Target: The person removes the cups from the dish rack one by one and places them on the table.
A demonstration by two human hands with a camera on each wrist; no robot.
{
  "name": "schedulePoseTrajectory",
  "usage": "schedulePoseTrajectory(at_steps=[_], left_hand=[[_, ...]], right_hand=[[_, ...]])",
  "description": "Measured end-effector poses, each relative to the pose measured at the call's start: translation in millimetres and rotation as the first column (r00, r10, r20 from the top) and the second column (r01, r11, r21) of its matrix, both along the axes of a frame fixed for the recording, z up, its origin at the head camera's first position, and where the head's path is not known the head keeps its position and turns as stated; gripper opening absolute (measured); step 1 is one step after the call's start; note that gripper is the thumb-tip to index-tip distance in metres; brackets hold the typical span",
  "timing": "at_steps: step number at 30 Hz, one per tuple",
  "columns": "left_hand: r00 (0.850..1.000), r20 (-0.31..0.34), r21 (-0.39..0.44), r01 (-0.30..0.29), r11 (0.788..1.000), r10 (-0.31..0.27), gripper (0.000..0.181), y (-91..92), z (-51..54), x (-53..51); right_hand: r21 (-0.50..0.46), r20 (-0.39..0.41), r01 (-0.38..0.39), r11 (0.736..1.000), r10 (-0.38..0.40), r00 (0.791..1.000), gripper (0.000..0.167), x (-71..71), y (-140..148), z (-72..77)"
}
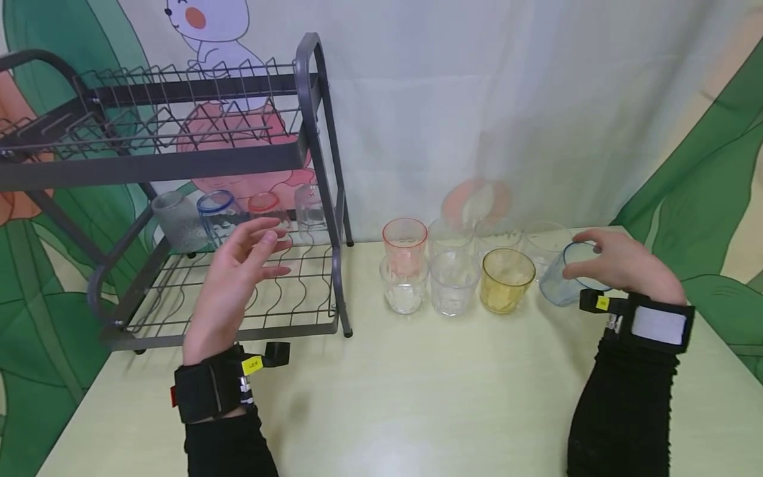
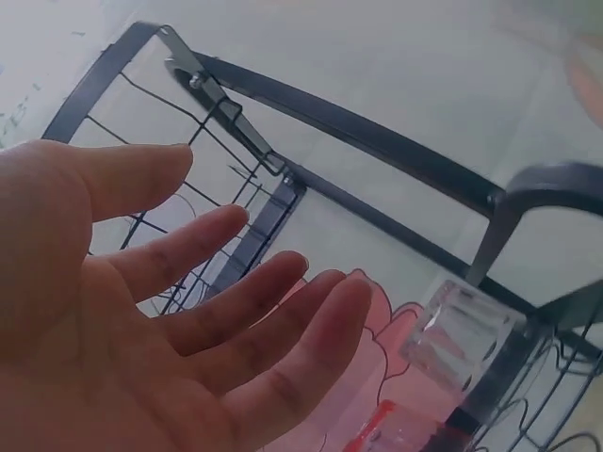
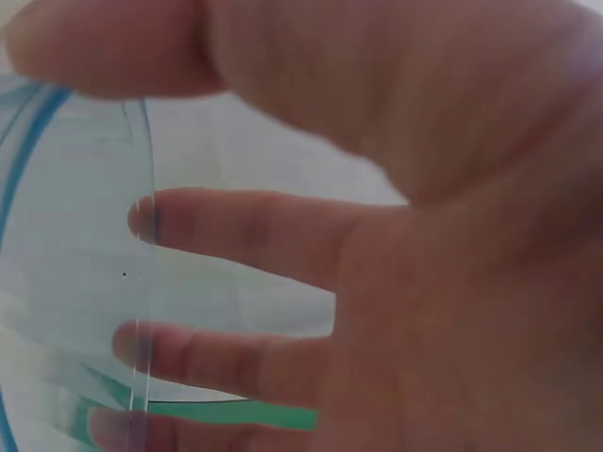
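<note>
My right hand [image 1: 622, 265] grips a clear glass with a blue rim [image 1: 557, 285] at the right end of a group of glasses. The glass leans over, its mouth toward my palm. In the right wrist view the thumb lies along the glass [image 3: 75, 235] on one side and fingertips touch the other. My left hand [image 1: 235, 278] is held with fingers spread in front of the dark wire rack [image 1: 220, 338], holding nothing. On the rack's lower shelf stand a frosted glass [image 1: 179, 222], a blue-rimmed glass [image 1: 217, 215], a red-rimmed glass [image 1: 265, 204] and a clear glass [image 1: 310, 209].
Left of my right hand on the pale table [image 1: 417, 397] are a yellow glass [image 1: 507, 285], a red-rimmed glass [image 1: 405, 242] and several clear glasses [image 1: 454, 285] close together. The rack's upper wire tier [image 1: 167, 119] overhangs the lower shelf. A printed curtain [image 1: 417, 132] hangs behind.
</note>
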State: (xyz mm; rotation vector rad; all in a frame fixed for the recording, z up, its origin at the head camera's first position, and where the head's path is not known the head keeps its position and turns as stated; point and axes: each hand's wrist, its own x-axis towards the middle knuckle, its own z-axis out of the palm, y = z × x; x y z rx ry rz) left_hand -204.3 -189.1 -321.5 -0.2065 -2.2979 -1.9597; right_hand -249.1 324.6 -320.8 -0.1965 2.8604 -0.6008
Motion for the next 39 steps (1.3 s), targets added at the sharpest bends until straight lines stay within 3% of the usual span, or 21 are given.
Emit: schedulePoseTrajectory(at_steps=[6, 11, 17, 20, 25, 31, 39], left_hand=[[0.997, 0.053, -0.205, -0.035, 0.978, 0.047, 0.055, -5.4, 3.6, -11.0], [0.997, 0.077, -0.33, 0.002, 0.944, 0.025, 0.058, -10.6, 7.9, -21.1], [0.998, 0.062, -0.439, 0.032, 0.898, -0.005, 0.057, -15.3, 17.7, -33.0], [0.999, 0.034, -0.522, 0.027, 0.853, -0.011, 0.057, -15.8, 24.9, -37.6], [0.999, -0.047, -0.67, -0.014, 0.742, -0.023, 0.051, -18.8, 31.7, -47.0], [0.999, -0.054, -0.764, -0.035, 0.645, -0.01, 0.046, -23.5, 31.0, -57.9], [0.995, -0.045, -0.792, 0.015, 0.61, -0.084, 0.059, -12.4, 25.7, -84.6]], right_hand=[[0.025, 0.014, 0.007, 1.0, -0.008, 1.0, 0.068, -11.7, -13.3, -11.8], [0.023, 0.046, 0.021, 1.0, -0.022, 0.999, 0.068, -13.5, -18.1, -15.9], [0.023, 0.078, 0.044, 0.999, -0.046, 0.996, 0.069, -16.5, -21.4, -20.1], [0.021, 0.088, 0.05, 0.999, -0.052, 0.995, 0.069, -17.7, -22.9, -20.2], [0.014, 0.084, 0.031, 0.999, -0.032, 0.996, 0.069, -20.3, -26.8, -19.7], [0.011, 0.08, -0.003, 1.0, 0.002, 0.997, 0.071, -24.3, -31.0, -20.3], [-0.033, 0.025, -0.016, 0.999, 0.017, 1.0, 0.09, -17.1, -22.2, -11.6]])
